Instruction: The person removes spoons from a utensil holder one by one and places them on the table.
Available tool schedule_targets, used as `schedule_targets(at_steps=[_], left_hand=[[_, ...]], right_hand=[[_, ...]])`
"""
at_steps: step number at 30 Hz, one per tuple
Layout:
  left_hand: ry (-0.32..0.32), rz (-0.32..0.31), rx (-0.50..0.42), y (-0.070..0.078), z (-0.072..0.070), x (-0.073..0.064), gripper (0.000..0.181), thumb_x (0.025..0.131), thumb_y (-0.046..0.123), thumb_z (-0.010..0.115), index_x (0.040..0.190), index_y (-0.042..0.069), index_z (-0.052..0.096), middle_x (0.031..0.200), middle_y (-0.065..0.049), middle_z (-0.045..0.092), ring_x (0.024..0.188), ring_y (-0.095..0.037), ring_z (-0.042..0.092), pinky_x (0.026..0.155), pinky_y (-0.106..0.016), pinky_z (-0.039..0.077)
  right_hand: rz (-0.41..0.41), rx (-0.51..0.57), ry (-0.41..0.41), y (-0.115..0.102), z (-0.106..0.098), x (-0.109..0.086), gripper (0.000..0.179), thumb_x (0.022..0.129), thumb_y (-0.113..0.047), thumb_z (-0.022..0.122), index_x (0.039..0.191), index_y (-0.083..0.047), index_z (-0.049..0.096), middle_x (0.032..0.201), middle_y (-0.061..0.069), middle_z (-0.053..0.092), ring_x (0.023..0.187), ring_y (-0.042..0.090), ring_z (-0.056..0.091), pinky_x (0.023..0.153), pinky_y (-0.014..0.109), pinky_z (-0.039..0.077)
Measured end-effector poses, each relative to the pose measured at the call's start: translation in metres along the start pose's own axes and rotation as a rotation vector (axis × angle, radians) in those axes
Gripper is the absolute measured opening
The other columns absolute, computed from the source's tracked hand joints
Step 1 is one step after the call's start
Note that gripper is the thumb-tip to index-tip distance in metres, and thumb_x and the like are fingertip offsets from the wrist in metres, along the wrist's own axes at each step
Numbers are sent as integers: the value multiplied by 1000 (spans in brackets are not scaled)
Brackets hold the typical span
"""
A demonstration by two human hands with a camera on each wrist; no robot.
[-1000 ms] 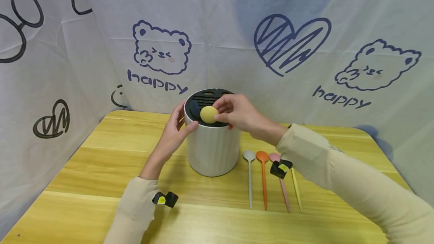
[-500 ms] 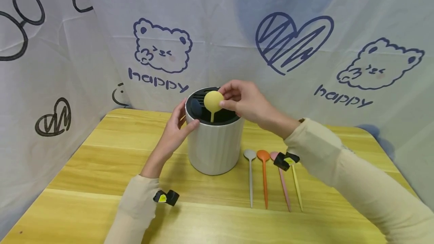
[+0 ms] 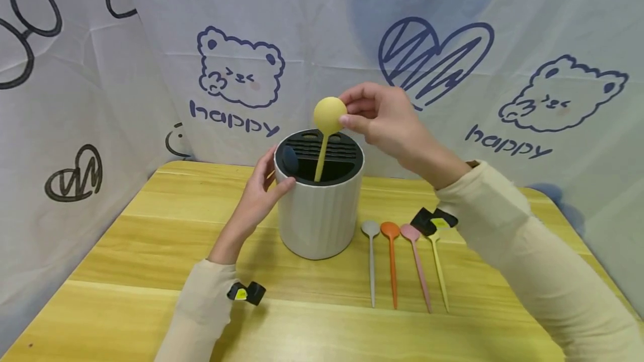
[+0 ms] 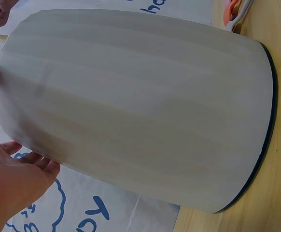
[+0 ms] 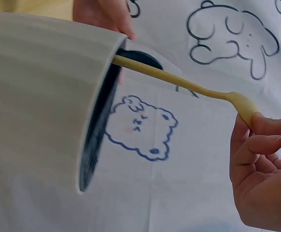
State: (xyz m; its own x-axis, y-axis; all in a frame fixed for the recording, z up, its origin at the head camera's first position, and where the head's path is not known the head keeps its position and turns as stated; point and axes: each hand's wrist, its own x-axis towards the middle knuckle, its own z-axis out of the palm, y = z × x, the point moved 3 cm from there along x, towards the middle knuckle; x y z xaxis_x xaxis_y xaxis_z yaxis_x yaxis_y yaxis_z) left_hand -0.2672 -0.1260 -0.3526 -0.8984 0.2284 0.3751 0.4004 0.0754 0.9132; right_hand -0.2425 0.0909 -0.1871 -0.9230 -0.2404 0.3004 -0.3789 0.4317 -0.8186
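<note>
My right hand point(image 3: 389, 122) pinches the round bowl of a yellow spoon point(image 3: 329, 115) between thumb and fingers. The spoon stands nearly upright above a white ribbed utensil holder point(image 3: 319, 219), its handle tip at the front opening of the black slotted top point(image 3: 332, 151). In the right wrist view, the yellow handle point(image 5: 174, 78) slants from the holder's rim to the fingers. At the holder's left side, my left hand point(image 3: 251, 203) grips the upper wall, thumb near the front rim and fingers behind. A dark blue spoon point(image 3: 289, 159) sits in the top's left part.
On the wooden table point(image 3: 151, 250), right of the holder, lie a grey spoon point(image 3: 370, 229), an orange spoon point(image 3: 390, 230), a pink spoon point(image 3: 410, 233) and another yellow spoon point(image 3: 440, 272), side by side. A white printed cloth point(image 3: 332, 43) hangs behind the table.
My right hand has risen and moved right, drawing the yellow spoon upward so most of its handle shows above the holder. My left hand has stayed at the holder's side.
</note>
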Motion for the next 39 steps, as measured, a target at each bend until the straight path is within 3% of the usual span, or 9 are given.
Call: schedule_targets(at_steps=[3, 12, 20, 24, 33, 39], left_hand=[[0, 4, -1, 1, 0, 0, 79, 91, 32, 64, 153, 5, 22, 155, -12, 25, 141, -27, 27, 115, -41, 21], [0, -10, 12, 1, 0, -1, 86, 89, 45, 65, 153, 7, 23, 155, -10, 26, 140, -25, 28, 115, -40, 23], [-2, -11, 16, 2, 1, -1, 85, 89, 45, 65, 153, 9, 23, 156, -10, 26, 141, -25, 27, 115, -41, 23], [2, -9, 17, 1, 0, -1, 86, 89, 45, 65, 153, 7, 22, 156, -11, 26, 141, -27, 27, 115, -42, 23], [0, -10, 17, 1, 0, -1, 72, 93, 24, 60, 153, 8, 23, 156, -11, 25, 141, -27, 27, 115, -43, 22], [-4, -10, 21, 0, 0, -1, 75, 93, 30, 61, 153, 8, 23, 156, -11, 25, 141, -27, 27, 115, -42, 22]], right_hand=[[-13, 29, 40, -4, -8, 0, 23, 89, 1, 65, 112, 2, 63, 97, 13, 66, 71, 17, 53, 50, 18, 38], [-38, 126, 127, -11, -25, -3, 24, 90, -1, 65, 114, 1, 64, 99, 11, 67, 77, 18, 57, 51, 19, 40], [-225, 263, 142, -21, -36, -8, 24, 89, 4, 65, 112, 1, 65, 91, 9, 66, 72, 20, 55, 49, 21, 36], [-269, 327, 117, -21, -38, -10, 23, 88, 5, 64, 110, 0, 67, 96, 11, 67, 76, 23, 56, 50, 22, 36], [-226, 433, 63, -11, -38, -14, 29, 86, 8, 66, 114, 3, 67, 102, 12, 68, 80, 23, 56, 54, 21, 42], [-155, 434, 22, 5, -37, -17, 44, 80, 12, 69, 122, 3, 64, 107, 11, 67, 82, 22, 60, 55, 21, 39]])
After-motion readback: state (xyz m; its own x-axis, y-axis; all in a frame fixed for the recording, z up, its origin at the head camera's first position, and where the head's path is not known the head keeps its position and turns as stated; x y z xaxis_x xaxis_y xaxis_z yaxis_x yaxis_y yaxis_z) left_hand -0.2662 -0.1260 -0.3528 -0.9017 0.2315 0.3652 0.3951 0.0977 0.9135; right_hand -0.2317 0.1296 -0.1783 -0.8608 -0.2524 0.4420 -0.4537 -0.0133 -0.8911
